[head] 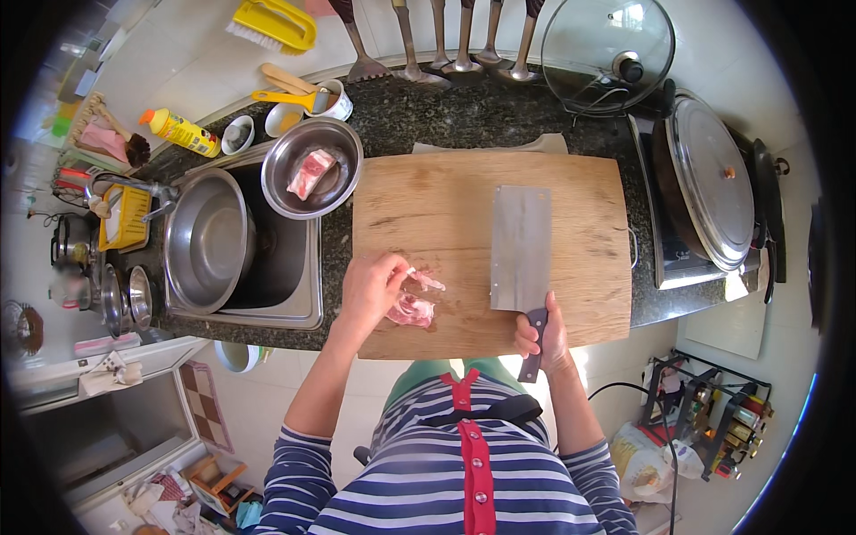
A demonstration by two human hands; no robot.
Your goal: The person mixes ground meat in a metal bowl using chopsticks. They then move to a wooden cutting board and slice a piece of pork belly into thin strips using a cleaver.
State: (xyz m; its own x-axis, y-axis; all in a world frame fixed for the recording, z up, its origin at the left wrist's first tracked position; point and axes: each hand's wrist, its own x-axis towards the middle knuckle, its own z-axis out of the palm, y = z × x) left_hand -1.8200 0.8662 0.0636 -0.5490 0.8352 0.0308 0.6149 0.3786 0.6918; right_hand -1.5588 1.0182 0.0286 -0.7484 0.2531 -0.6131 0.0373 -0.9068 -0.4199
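Note:
My right hand [552, 338] grips the dark handle of a Chinese cleaver [521, 247]. Its broad blade lies flat-side up over the right half of a wooden cutting board [435, 200], pointing away from me. At the board's left side, the fingertips of my left hand [374, 294] pinch the pale end of a thin strip of raw meat [428, 279]. A thicker chunk of raw meat [412, 311] lies just below that strip, partly behind my left hand. Beyond the board's left edge, a steel bowl [348, 160] holds a larger piece of raw meat [311, 174].
Left of the board is a sink [287, 294] with a large steel basin [207, 241]. A lidded pan [709, 180] sits on a cooktop at right. Several utensils [463, 40] hang behind, near a glass lid [605, 60]. The board's front edge slightly overhangs the granite counter [401, 120].

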